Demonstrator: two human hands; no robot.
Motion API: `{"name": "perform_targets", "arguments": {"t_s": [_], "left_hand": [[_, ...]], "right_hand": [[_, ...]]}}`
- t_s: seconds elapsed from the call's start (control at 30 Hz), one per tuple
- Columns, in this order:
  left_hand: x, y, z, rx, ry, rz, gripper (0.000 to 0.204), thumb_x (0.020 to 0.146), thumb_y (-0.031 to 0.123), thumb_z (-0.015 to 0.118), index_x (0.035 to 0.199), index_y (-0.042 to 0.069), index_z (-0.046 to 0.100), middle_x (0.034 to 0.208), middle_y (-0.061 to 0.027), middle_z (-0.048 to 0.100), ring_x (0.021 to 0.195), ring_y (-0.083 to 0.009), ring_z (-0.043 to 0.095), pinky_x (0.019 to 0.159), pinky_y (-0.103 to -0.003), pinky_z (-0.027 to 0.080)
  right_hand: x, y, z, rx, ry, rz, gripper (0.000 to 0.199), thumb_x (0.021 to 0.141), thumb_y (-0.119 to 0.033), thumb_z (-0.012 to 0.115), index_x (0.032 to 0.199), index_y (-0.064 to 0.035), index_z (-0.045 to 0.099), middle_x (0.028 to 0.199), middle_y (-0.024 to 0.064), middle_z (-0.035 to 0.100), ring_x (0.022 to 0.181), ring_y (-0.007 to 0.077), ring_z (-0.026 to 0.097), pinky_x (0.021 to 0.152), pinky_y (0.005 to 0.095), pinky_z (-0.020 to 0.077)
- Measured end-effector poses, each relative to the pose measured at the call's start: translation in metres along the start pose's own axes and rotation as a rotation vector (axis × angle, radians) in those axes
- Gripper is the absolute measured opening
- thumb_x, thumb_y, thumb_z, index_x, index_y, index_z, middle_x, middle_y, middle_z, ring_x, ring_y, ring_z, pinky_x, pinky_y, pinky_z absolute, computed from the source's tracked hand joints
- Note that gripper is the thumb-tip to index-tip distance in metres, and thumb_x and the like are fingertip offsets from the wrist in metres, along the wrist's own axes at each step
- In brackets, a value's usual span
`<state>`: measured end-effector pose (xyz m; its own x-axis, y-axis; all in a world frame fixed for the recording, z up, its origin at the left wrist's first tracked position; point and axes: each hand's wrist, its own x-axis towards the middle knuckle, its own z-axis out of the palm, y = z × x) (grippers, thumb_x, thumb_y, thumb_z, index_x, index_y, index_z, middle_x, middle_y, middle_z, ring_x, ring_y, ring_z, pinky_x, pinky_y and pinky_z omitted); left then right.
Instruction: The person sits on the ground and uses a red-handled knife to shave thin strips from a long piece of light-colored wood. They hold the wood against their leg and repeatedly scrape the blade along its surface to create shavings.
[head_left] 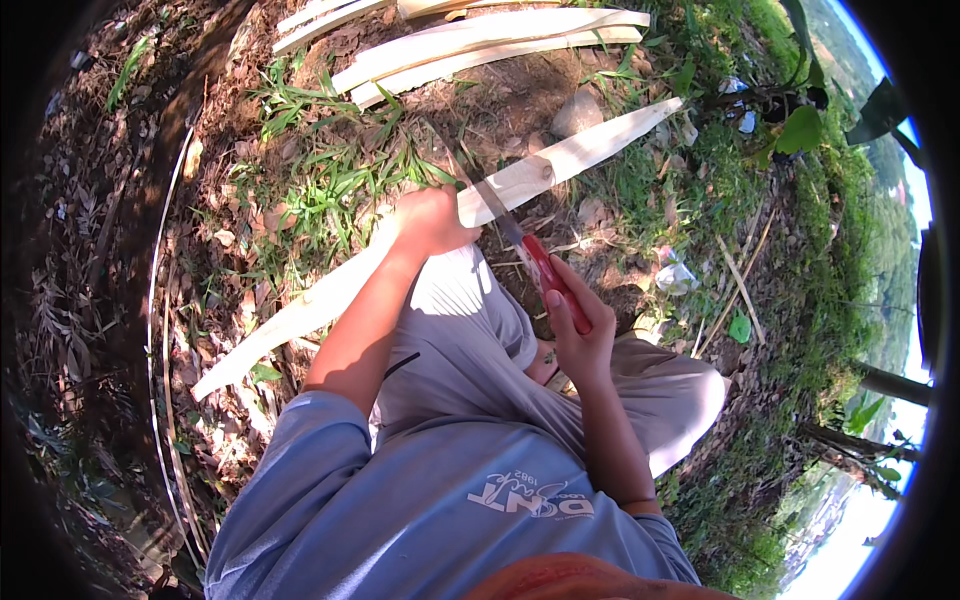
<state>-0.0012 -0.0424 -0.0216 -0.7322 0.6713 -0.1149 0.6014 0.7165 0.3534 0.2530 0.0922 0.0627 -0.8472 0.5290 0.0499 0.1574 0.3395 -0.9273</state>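
Note:
A long pale wooden board lies slantwise before me, its lower-left end reaching past my left forearm. My left hand is closed around it, just above my bent knee. In my right hand is a hand saw, gripped by its red handle. Its long, narrow blade rests across the board just to the right of my left hand, pointing away to the upper left. The teeth are too small to make out. A round brown knot shows on the board just right of the blade.
More pale boards lie on the ground at the far side. A rounded stone sits behind the held board. White crumpled litter and thin sticks lie at the right. A long thin strip curves along the left.

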Motion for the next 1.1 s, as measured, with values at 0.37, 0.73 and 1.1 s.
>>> {"name": "perform_targets", "arguments": {"t_s": [0.37, 0.73, 1.1], "left_hand": [[0.001, -0.002, 0.002, 0.014, -0.045, -0.024, 0.067, 0.070, 0.051, 0.087, 0.108, -0.001, 0.070, 0.086, -0.0192, 0.077, 0.086, -0.0386, 0.077, 0.082, -0.048, 0.062], [-0.003, 0.002, -0.001, 0.047, -0.087, -0.034, 0.067, 0.074, 0.052, 0.086, 0.111, -0.001, 0.071, 0.090, -0.0185, 0.078, 0.088, -0.0375, 0.078, 0.083, -0.046, 0.062], [-0.002, 0.001, -0.003, 0.019, -0.099, -0.058, 0.065, 0.071, 0.053, 0.088, 0.108, 0.001, 0.073, 0.092, -0.0178, 0.079, 0.091, -0.0359, 0.078, 0.084, -0.046, 0.062]], "right_hand": [[-0.005, -0.012, -0.005, 0.084, 0.009, 0.075, 0.042, 0.108, -0.010, 0.068, 0.148, 0.0012, 0.066, 0.110, 0.0098, 0.077, 0.088, 0.0088, 0.066, 0.078, 0.0243, 0.0530], [-0.014, -0.010, -0.017, 0.035, -0.002, 0.164, 0.041, 0.106, -0.008, 0.070, 0.146, 0.0021, 0.067, 0.124, 0.0177, 0.079, 0.111, 0.0163, 0.074, 0.098, 0.0305, 0.0561], [-0.032, -0.016, -0.030, 0.083, 0.041, 0.220, 0.041, 0.107, -0.010, 0.069, 0.147, 0.0020, 0.066, 0.121, 0.0159, 0.079, 0.109, 0.0156, 0.074, 0.096, 0.0299, 0.0561]]}}
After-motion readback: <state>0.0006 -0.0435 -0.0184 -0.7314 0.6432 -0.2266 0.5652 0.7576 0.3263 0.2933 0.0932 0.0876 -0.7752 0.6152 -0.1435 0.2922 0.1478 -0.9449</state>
